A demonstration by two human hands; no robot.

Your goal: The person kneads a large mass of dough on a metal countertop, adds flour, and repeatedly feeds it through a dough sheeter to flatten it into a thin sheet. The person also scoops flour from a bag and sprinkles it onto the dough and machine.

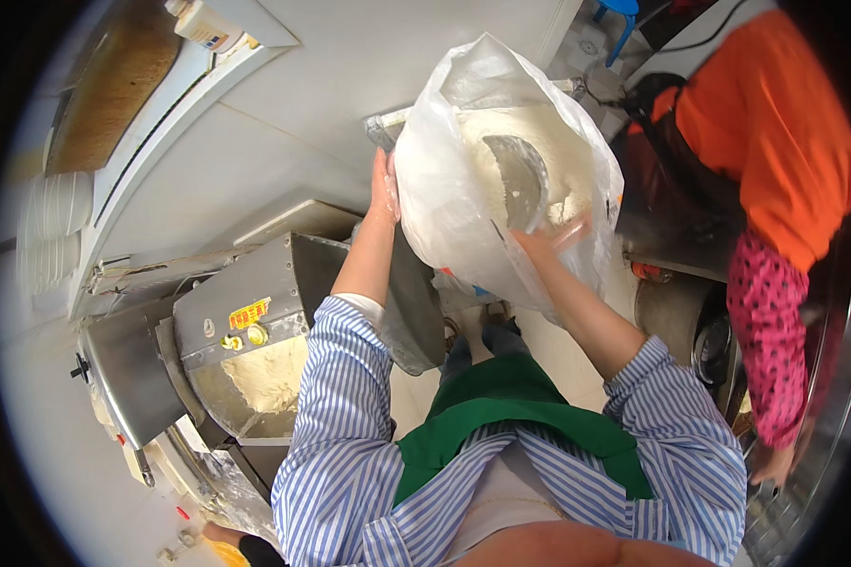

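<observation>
A large white plastic bag (440,191), its mouth wide apart, stands in front of me with pale flour (574,135) inside. My left hand (384,188) holds the bag's left side, partly hidden by the plastic. My right hand (535,244) reaches down into the bag, at the near rim of a round bowl-like scoop (521,177) sunk in the flour; its fingers are partly hidden. On my left is a metal dough mixer (245,276) with a mass of pale dough (266,375) in its tub.
A co-worker in an orange top (766,127) and a pink dotted sleeve (766,333) stands close on my right, one hand low over metalwork. Stacked white dishes (53,227) and a white bottle (206,28) are at the upper left. A blue stool (618,10) stands far back.
</observation>
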